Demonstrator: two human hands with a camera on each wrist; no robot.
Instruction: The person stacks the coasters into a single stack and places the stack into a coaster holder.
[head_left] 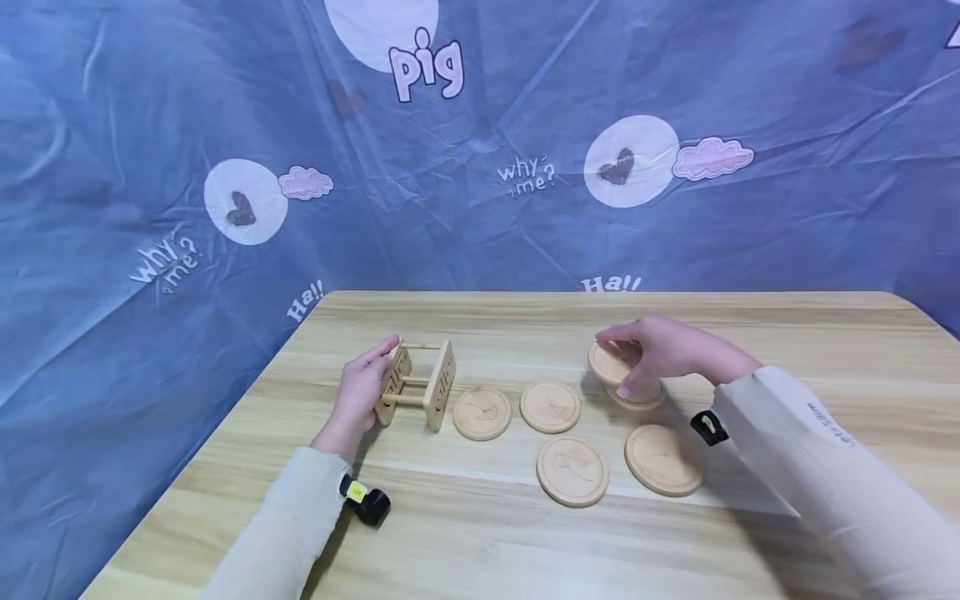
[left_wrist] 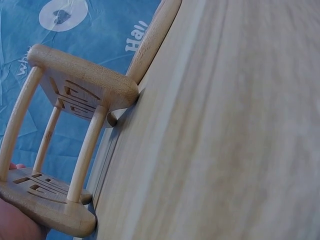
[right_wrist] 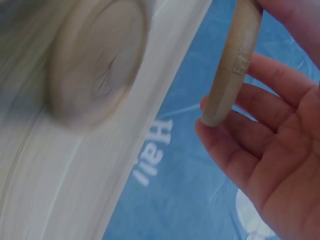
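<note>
A small wooden rack (head_left: 417, 385), two slotted end panels joined by round rods, stands at the left of the table. My left hand (head_left: 362, 392) grips its left panel; in the left wrist view part of that hand (left_wrist: 19, 222) shows below the panel. Over the table's right half, my right hand (head_left: 663, 357) holds a round wooden coaster (head_left: 609, 362) by its edge. Seen edge-on in the right wrist view, this coaster (right_wrist: 232, 65) lies between thumb and fingers. Beneath it another coaster (head_left: 643, 402) is partly hidden.
Several more coasters with engraved lines lie flat between the hands: one beside the rack (head_left: 482, 413), one to its right (head_left: 551, 407), and nearer ones at the middle (head_left: 572, 472) and right (head_left: 663, 460). Behind the wooden table (head_left: 465, 542) hangs a blue printed cloth (head_left: 450, 208).
</note>
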